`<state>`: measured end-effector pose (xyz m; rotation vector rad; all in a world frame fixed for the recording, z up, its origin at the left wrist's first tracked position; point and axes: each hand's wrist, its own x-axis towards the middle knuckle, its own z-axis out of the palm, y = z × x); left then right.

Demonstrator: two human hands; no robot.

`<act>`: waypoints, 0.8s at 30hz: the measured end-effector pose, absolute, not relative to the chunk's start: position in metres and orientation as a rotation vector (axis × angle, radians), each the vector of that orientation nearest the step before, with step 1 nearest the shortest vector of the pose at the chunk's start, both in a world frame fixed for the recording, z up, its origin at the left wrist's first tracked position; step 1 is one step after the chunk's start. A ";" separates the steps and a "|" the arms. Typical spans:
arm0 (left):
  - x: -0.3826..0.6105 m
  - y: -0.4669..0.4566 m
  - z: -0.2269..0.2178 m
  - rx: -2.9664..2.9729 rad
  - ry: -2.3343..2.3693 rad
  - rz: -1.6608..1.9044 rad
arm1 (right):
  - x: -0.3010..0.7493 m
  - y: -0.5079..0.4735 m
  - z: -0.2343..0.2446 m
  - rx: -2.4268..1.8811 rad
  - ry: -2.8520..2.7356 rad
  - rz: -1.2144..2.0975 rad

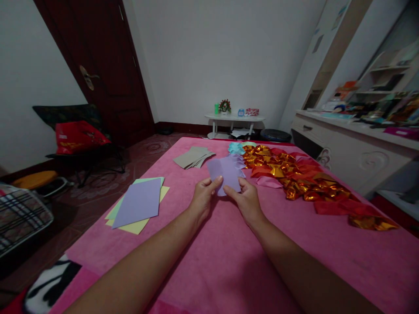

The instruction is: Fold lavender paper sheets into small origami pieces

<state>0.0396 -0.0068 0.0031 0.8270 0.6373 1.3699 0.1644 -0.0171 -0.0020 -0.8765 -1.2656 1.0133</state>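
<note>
A small sheet of purple paper (230,168) is held up between my two hands above the pink cloth. My left hand (205,195) pinches its left lower side, the thumb lying over the front. At the lower right side my right hand (246,197) grips the same sheet, thumb in front and fingers behind. The sheet shows a crease or overlap near its top; whether it is one piece or two I cannot tell. Just behind it lie folded purple paper pieces (238,159), partly hidden. Nearby to the right is a folded pink paper piece (269,182).
Purple, green and yellow sheets (139,201) lie at the left on the pink cloth (209,261). Grey-brown paper pieces (193,157) are fanned out farther back. Shiny gold folded pieces (294,174), red folded pieces (334,206) and light-blue ones (236,148) spread over the right side.
</note>
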 end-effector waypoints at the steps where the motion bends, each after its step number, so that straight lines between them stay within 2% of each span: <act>1: 0.040 -0.008 0.004 0.825 0.642 1.358 | 0.163 -0.017 -0.002 -0.884 -1.258 1.010; 10: 0.029 0.005 0.002 0.808 0.687 1.410 | 0.171 -0.015 0.002 -1.016 -1.264 0.962; 19: 0.004 0.019 0.002 1.039 1.049 1.513 | 0.173 -0.012 0.000 -0.956 -1.185 1.027; 24: 0.004 0.016 0.003 1.104 1.072 1.539 | 0.172 -0.014 0.004 -0.946 -1.166 1.055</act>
